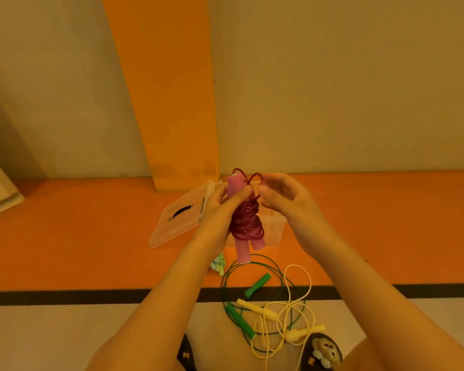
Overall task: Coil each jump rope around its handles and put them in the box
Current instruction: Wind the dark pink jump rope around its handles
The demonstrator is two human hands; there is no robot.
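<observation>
The pink jump rope (245,223) stands upright, gripped in the left hand (220,207). Its dark red cord is wound around two pink handles held side by side, in front of the clear box (272,231). The box's lid (177,218) hangs open to the left. The green jump rope (240,321) and yellow jump rope (256,309) lie loose and overlapping on the floor (91,250).

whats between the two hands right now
Head view: the dark red jump rope coiled round pink foam handles. The left hand grips the handles; the right hand is at its top loop.
</observation>
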